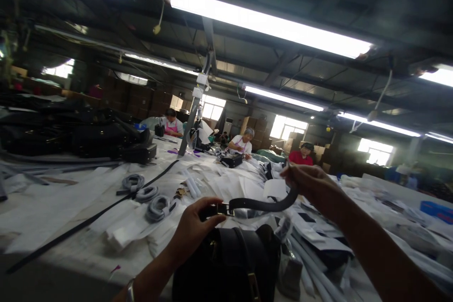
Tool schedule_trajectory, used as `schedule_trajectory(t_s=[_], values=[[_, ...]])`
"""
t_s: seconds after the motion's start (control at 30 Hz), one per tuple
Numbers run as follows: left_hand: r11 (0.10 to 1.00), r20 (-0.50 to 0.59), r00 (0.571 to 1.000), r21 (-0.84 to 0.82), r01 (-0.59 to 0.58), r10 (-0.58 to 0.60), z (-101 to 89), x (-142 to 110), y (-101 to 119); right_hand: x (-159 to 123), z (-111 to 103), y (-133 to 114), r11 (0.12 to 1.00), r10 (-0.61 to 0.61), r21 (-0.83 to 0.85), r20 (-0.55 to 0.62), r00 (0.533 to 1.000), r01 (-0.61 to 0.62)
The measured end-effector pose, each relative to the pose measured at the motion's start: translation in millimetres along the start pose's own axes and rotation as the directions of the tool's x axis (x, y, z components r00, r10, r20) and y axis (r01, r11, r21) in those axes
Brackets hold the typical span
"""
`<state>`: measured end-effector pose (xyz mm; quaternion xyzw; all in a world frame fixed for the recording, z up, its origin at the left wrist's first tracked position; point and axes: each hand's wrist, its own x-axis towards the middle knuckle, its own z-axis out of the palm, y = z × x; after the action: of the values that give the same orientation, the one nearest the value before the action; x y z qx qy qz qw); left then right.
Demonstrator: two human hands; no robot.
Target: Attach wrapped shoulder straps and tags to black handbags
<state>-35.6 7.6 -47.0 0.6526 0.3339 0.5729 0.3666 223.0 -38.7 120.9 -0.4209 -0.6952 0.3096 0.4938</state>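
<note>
A black strap with a metal buckle at its left end stretches between my two hands above a black handbag. My left hand is closed on the buckle end, fingers curled round it. My right hand pinches the other end of the strap, raised a little higher. The handbag sits at the near edge of the long table, directly below my hands.
Grey coiled straps and a long black strap lie on the table's left. Black bags are piled at the far left. White paper wrapping covers the middle. Three other people sit at the far end.
</note>
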Motion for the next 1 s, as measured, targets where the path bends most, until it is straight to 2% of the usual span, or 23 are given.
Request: schedule_trajectory(t_s=[0.07, 0.13, 0.27, 0.33, 0.43, 0.5, 0.57, 0.63, 0.73, 0.8, 0.9, 1.0], values=[[1.0, -0.008, 1.0, -0.004, 0.013, -0.013, 1.0, -0.1, -1.1, -5.0, 15.7, -2.0, 0.95, 0.119, -0.306, 0.176, 0.977, -0.061], [1.0, -0.015, 1.0, -0.021, 0.009, -0.01, 2.8, 0.2, -2.3, -7.6, 32.5, -0.1, 0.842, 0.186, -0.54, 0.258, 0.948, -0.019], [0.998, -0.017, 1.0, -0.057, -0.011, 0.01, 6.3, -1.0, -3.7, -4.1, 55.0, 10.8, 0.629, 0.18, -0.776, 0.21, 0.961, 0.052], [0.998, -0.007, 1.0, -0.069, -0.008, 0.007, 7.9, -2.4, -2.7, 0.4, 60.7, 16.8, 0.599, 0.176, -0.798, 0.215, 0.961, 0.069], [0.994, 0.041, 0.999, -0.108, -0.026, 0.03, 10.8, -3.7, 0.3, 6.4, 70.9, 24.3, 0.621, 0.189, -0.775, 0.292, 0.937, 0.116], [0.987, 0.076, 0.995, -0.147, -0.059, 0.071, 12.3, -3.2, 1.5, 8.5, 80.8, 27.2, 0.604, 0.172, -0.779, 0.334, 0.927, 0.168], [0.982, 0.069, 0.993, -0.168, -0.083, 0.096, 11.9, -2.0, 0.7, 9.1, 90.7, 27.4, 0.537, 0.101, -0.81, 0.339, 0.935, 0.235], [0.985, 0.021, 0.996, -0.153, -0.081, 0.085, 9.1, -0.6, -1.5, 8.3, 97.8, 25.8, 0.447, -0.022, -0.841, 0.331, 0.943, 0.306], [0.987, -0.021, 0.998, -0.144, -0.065, 0.062, 4.0, -0.1, -4.3, 6.0, 102.5, 25.8, 0.34, -0.202, -0.841, 0.372, 0.906, 0.422], [0.983, 0.0, 0.998, -0.176, -0.055, 0.055, 3.0, -1.1, -4.0, 4.9, 103.9, 30.6, 0.352, -0.211, -0.816, 0.408, 0.888, 0.459], [0.981, 0.004, 0.999, -0.19, -0.046, 0.048, 4.5, -3.8, -1.0, 5.3, 106.4, 41.7, 0.425, -0.15, -0.799, 0.401, 0.904, 0.425], [0.989, -0.075, 0.997, -0.146, -0.011, 0.0, -0.3, -6.5, 0.9, 7.3, 106.3, 47.6, 0.452, -0.157, -0.793, 0.38, 0.912, 0.408]])
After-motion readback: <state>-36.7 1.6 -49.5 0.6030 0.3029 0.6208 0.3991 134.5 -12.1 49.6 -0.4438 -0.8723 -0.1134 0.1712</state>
